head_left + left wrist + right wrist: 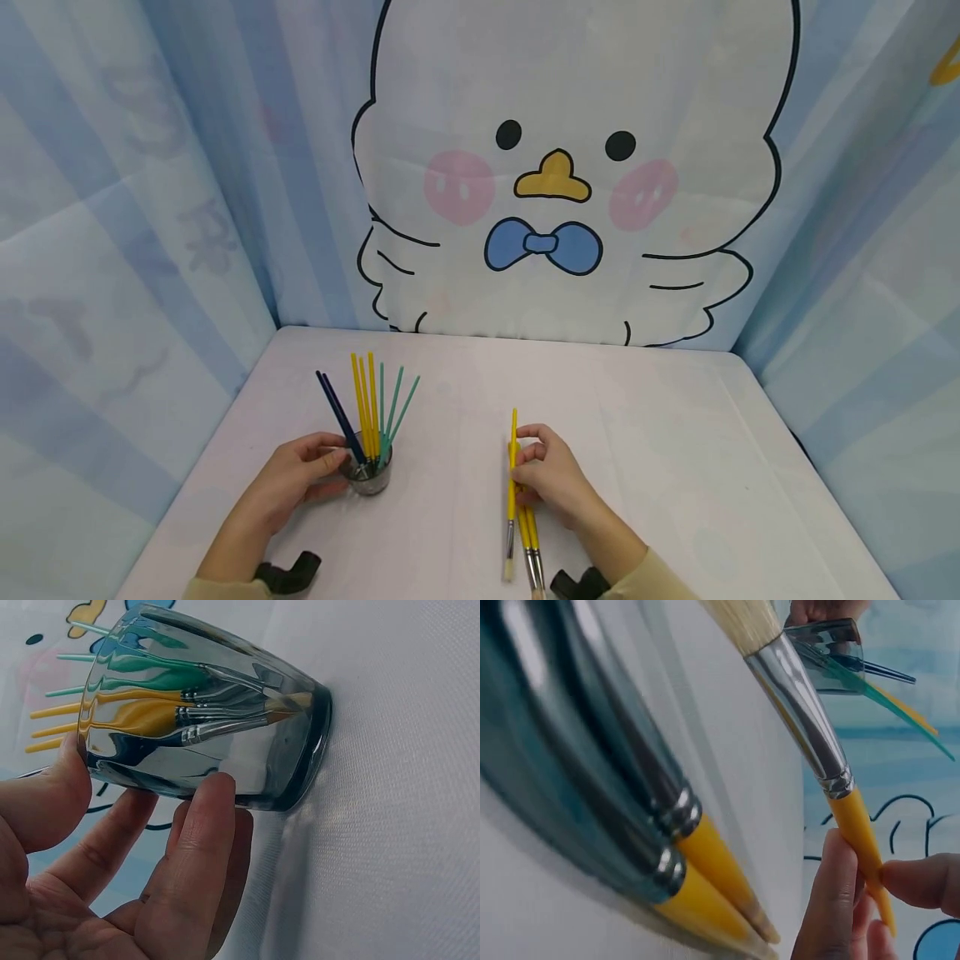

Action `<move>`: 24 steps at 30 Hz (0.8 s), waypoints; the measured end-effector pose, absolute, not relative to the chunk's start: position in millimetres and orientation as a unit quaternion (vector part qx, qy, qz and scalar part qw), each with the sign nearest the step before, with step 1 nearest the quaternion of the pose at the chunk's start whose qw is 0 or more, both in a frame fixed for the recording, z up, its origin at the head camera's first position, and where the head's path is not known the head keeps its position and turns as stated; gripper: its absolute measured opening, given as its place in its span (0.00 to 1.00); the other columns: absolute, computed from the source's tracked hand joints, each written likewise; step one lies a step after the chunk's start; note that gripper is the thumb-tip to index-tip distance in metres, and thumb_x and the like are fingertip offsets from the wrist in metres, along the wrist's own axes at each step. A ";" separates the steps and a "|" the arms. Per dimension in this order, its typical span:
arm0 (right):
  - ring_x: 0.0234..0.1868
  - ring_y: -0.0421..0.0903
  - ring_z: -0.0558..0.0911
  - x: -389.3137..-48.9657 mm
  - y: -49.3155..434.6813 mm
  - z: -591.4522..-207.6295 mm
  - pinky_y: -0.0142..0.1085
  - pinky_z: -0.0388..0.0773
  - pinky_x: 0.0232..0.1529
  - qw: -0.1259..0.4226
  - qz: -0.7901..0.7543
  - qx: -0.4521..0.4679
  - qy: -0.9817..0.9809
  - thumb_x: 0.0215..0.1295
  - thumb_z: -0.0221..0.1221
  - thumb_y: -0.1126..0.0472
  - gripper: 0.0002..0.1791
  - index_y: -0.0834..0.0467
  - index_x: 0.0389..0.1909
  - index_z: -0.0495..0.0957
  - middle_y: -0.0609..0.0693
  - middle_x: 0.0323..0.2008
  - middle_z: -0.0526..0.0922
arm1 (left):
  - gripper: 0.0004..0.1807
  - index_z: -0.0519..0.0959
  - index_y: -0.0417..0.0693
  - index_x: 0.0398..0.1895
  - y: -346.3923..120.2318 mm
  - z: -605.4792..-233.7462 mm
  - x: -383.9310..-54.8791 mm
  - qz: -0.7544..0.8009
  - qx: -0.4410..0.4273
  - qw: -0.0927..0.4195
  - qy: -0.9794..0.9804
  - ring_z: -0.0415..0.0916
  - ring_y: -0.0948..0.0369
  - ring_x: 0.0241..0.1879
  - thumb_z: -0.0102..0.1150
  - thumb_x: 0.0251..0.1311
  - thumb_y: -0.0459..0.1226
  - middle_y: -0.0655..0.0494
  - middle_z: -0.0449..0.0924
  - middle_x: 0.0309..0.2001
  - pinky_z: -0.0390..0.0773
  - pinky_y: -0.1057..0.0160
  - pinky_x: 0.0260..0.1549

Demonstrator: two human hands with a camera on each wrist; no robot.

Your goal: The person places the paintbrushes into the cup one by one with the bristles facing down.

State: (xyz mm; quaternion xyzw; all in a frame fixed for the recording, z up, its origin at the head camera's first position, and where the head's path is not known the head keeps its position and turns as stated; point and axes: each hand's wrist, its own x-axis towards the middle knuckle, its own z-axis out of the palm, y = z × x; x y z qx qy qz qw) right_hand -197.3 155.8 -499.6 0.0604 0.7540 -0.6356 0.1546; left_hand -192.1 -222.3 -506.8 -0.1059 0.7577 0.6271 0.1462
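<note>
My left hand (300,471) holds a clear glass cup (367,483) from its left side, thumb at the rim and fingertips against the wall in the left wrist view. The cup stands upright on the table with navy brushes (337,410), yellow brushes (364,396) and teal brushes (397,408) in it, bristles down. In my right hand (553,477) a yellow paintbrush (859,825) is pinched between thumb and fingers, its pale bristles pointing toward me. Two more yellow paintbrushes (529,533) lie side by side just under that hand.
A pale cloth covers the table (675,467). Behind it hangs a curtain with a printed cartoon bird (555,233), and striped curtains (112,292) close off both sides. A black wrist mount (291,575) shows below the left hand.
</note>
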 end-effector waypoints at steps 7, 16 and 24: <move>0.33 0.47 0.85 -199.9 135.6 -496.4 0.41 0.93 0.31 0.138 -0.677 0.041 0.722 0.63 0.63 0.75 0.34 0.61 0.70 0.65 0.50 0.37 0.76 | 0.21 0.77 0.32 0.68 -221.8 -506.7 -192.5 0.626 -0.107 0.144 0.759 0.82 0.56 0.53 0.61 0.78 0.35 0.41 0.81 0.57 0.93 0.52 0.51; 0.33 0.47 0.87 -203.4 106.6 -483.5 0.46 0.95 0.37 0.099 -0.710 0.032 0.696 0.65 0.61 0.76 0.33 0.60 0.69 0.63 0.51 0.39 0.75 | 0.21 0.77 0.33 0.68 -221.8 -505.8 -192.0 0.624 -0.106 0.142 0.761 0.82 0.55 0.54 0.60 0.78 0.35 0.40 0.81 0.58 0.93 0.52 0.51; 0.31 0.43 0.85 -204.1 79.1 -479.5 0.46 0.95 0.37 0.068 -0.748 0.021 0.660 0.63 0.60 0.78 0.33 0.58 0.67 0.63 0.52 0.41 0.75 | 0.20 0.77 0.32 0.67 -221.8 -504.7 -191.8 0.624 -0.105 0.144 0.761 0.83 0.55 0.53 0.60 0.78 0.35 0.40 0.82 0.58 0.93 0.52 0.51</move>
